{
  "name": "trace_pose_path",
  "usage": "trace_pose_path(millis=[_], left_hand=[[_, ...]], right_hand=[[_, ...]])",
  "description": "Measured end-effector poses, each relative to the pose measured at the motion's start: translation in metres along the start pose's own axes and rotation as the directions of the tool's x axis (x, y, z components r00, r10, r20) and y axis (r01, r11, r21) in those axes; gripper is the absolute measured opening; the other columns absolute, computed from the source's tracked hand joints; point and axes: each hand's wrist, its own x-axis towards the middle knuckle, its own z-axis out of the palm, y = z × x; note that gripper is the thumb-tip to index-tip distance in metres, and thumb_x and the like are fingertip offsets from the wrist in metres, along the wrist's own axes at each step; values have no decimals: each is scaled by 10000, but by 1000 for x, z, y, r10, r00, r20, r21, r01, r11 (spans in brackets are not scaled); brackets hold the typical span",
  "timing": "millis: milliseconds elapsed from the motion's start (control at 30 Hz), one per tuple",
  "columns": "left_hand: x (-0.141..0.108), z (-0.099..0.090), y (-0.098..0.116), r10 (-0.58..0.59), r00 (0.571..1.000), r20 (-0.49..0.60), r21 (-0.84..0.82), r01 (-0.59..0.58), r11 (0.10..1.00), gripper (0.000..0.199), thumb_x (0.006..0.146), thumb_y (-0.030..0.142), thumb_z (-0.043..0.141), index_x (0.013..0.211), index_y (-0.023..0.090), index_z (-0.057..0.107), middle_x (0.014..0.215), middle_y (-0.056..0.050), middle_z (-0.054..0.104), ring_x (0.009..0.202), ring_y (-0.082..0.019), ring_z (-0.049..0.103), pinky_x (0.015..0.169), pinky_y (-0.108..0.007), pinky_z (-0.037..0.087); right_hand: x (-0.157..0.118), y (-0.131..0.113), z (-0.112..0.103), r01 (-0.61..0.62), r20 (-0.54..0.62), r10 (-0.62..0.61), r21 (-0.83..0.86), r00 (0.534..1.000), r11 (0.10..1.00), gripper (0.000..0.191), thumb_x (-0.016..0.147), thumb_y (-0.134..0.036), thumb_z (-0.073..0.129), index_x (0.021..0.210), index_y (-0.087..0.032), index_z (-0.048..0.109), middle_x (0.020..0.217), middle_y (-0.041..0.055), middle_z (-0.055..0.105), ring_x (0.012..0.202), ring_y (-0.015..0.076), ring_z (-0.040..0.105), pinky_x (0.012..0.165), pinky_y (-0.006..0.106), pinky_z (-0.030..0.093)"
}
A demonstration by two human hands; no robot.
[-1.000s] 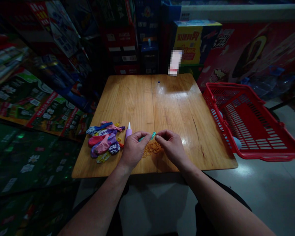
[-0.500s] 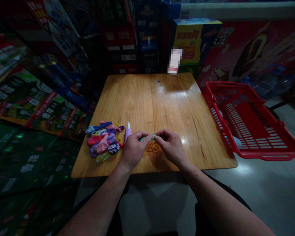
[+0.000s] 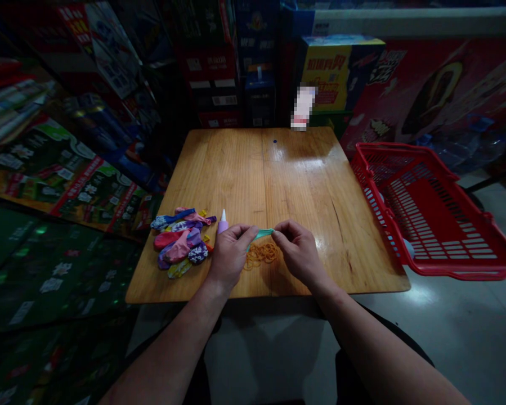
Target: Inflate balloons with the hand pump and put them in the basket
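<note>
A teal balloon (image 3: 264, 232) is stretched between my two hands above the table. My left hand (image 3: 232, 251) pinches one end of it, and my right hand (image 3: 297, 247) pinches the other end between thumb and finger. Below and between the hands lies a pile of orange rubber bands (image 3: 262, 255). Just beyond my left hand stands or lies a purple tube with a white pointed tip (image 3: 223, 223), partly hidden by the hand. Several uninflated balloons (image 3: 179, 246) in pink, purple, blue and yellow are heaped to the left.
The square wooden table (image 3: 227, 169) carries a small dark blue dot (image 3: 274, 141) near its far edge. A red plastic basket (image 3: 440, 216) stands at the right. Stacked boxes (image 3: 326, 73) line the back, and green packages (image 3: 54, 270) fill the left side.
My hands have drawn slightly apart, and the teal balloon now shows stretched between them. More of the rubber bands is visible. The whole view has shifted slightly.
</note>
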Motion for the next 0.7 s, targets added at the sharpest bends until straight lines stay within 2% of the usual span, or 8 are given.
trace_pose_path(millis=[133,233,400,500,567,600,633,700], left_hand=[[-4,1,2,-31,998,63,38,28,999,248,795,422,760,821,176,766,811,-43,714,755,-171,617,727,-287,482],[-4,-1,4,-12,994,113,88,2,996,247,820,416,741,829,171,765,849,-57,723,810,-177,628,772,-292,492],[0,-14,6,-46,974,221,153,12,988,352,797,371,769,1086,176,725,895,-54,686,775,-159,627,691,-271,498],[4,-27,9,121,991,60,306,-134,942,332,745,311,807,1041,182,731,986,-82,681,883,-195,635,730,-285,503],[2,-32,13,283,957,-65,417,-231,879,235,751,320,806,936,193,739,937,-72,682,873,-199,627,733,-284,491],[0,-34,16,306,949,-77,437,-244,866,195,777,351,788,882,195,737,867,-59,679,812,-189,622,705,-280,482],[-3,-34,17,272,961,-53,420,-226,879,204,813,395,755,828,193,731,786,-48,669,726,-174,609,659,-276,470],[-9,-32,19,105,994,20,278,-107,954,340,862,489,689,726,178,711,639,-32,626,544,-137,541,530,-266,414]], right_hand=[[0,-1,6,-163,97,145,219,985,962,207,839,-391,715,829,-215,606,728,3,604,641,147,568,600,297,452],[1,0,8,-224,172,176,326,969,918,270,794,-400,760,947,-225,622,762,-6,616,638,137,568,595,290,460],[8,2,10,-209,75,195,298,978,931,182,778,-331,762,787,-191,647,653,-20,576,566,108,498,539,265,396],[12,1,15,-248,83,234,390,969,887,179,760,-301,773,774,-188,634,637,-21,584,556,107,521,536,260,399],[13,-2,20,-274,88,263,438,961,856,203,748,-309,785,778,-190,623,672,-5,619,587,121,566,552,264,420],[12,-3,24,-272,87,262,450,961,850,209,752,-320,785,790,-193,623,700,4,636,609,128,587,566,270,435],[11,-5,27,-254,83,243,449,966,856,205,762,-328,780,806,-196,628,733,11,650,631,134,603,585,278,452],[7,-8,35,-169,78,151,405,985,898,160,798,-323,750,836,-208,646,794,19,669,676,143,620,640,300,484]])
